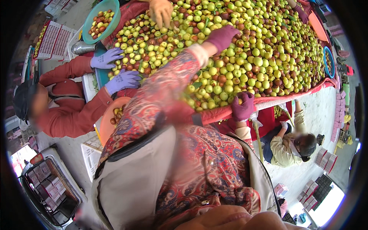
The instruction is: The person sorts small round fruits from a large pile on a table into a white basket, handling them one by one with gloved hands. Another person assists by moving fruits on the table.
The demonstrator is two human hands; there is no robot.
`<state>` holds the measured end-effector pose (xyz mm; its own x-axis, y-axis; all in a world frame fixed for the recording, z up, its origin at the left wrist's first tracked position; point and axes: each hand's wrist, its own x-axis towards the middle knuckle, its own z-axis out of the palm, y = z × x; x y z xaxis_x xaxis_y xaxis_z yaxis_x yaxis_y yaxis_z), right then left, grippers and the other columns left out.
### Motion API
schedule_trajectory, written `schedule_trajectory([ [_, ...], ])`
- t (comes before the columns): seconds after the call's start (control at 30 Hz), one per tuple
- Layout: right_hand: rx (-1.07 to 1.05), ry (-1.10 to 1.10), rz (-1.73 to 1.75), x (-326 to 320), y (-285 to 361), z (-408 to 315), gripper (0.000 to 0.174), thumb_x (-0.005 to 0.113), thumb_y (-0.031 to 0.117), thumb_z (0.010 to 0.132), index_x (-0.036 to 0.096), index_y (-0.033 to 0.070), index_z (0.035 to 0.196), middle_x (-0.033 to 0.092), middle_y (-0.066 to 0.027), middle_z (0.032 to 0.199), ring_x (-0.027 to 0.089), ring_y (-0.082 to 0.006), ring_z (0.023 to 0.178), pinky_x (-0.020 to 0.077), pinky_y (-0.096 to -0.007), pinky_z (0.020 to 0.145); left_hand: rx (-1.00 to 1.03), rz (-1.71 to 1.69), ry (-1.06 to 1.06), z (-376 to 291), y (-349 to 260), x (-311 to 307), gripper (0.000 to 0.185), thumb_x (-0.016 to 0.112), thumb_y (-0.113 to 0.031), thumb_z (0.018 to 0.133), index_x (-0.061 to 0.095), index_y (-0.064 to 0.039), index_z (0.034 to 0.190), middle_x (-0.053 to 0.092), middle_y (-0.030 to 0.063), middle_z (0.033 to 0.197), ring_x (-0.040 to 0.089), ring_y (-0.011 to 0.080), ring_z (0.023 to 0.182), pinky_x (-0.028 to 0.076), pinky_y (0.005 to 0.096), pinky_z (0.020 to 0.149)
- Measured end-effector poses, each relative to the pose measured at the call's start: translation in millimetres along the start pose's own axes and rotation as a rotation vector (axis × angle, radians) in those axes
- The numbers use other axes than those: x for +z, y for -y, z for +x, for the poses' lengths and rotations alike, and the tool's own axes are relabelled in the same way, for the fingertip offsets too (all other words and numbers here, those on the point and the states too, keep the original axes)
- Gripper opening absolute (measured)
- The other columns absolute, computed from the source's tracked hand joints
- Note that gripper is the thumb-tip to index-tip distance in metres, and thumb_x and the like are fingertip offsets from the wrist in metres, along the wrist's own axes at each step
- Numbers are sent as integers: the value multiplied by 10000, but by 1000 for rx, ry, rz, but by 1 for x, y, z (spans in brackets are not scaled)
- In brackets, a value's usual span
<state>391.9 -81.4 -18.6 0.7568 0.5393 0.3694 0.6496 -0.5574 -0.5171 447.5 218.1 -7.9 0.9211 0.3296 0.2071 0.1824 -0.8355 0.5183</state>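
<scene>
A large heap of green and reddish-brown jujubes lies on a red cloth-lined surface before me. My left hand, in a maroon glove, reaches across the heap, palm down. Its fingertips meet the fruit, and whether they grip one is hidden. By the padded red cloth edge, nearer my body, my right hand wears a matching glove. Its fingers curl round a jujube, part of which shows between thumb and fingers.
Left, a co-worker's lavender-gloved hands touch the fruit; an orange-gloved hand is above. A teal basin and an orange basin hold jujubes. Another person sits at right near a pole. A steel flask stands upper left.
</scene>
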Motion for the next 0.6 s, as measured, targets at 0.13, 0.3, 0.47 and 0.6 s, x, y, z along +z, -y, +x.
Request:
schedule_trajectory([
  [0.13,-6,-1,0,1,-1,0,208,757,110,675,686,89,870,630,-117,983,644,-302,901,534,-383,757,-101,34,7,32,4,35,312,654,-208,847,566,-123,1134,531,166,1240,618,367,1029,522,446,861],
  [0.3,-3,9,53,0,-1,-1,242,738,77,667,679,78,902,621,-129,982,638,-306,911,531,-382,773,-244,-80,53,-12,20,52,257,567,-273,918,595,-79,1084,561,208,1159,646,378,914,528,470,798],
  [0.47,-17,10,25,2,-3,-2,239,729,67,673,678,71,907,619,-132,990,635,-309,922,530,-376,776,-231,22,243,-97,52,41,341,460,-381,926,657,-103,952,675,154,969,664,361,855,525,490,757],
  [0.6,-40,8,13,3,-4,-3,244,722,59,681,678,72,921,616,-128,1008,636,-307,911,530,-372,771,-490,103,307,-116,109,26,307,511,-345,899,664,-109,1021,694,144,963,673,342,873,526,462,759],
])
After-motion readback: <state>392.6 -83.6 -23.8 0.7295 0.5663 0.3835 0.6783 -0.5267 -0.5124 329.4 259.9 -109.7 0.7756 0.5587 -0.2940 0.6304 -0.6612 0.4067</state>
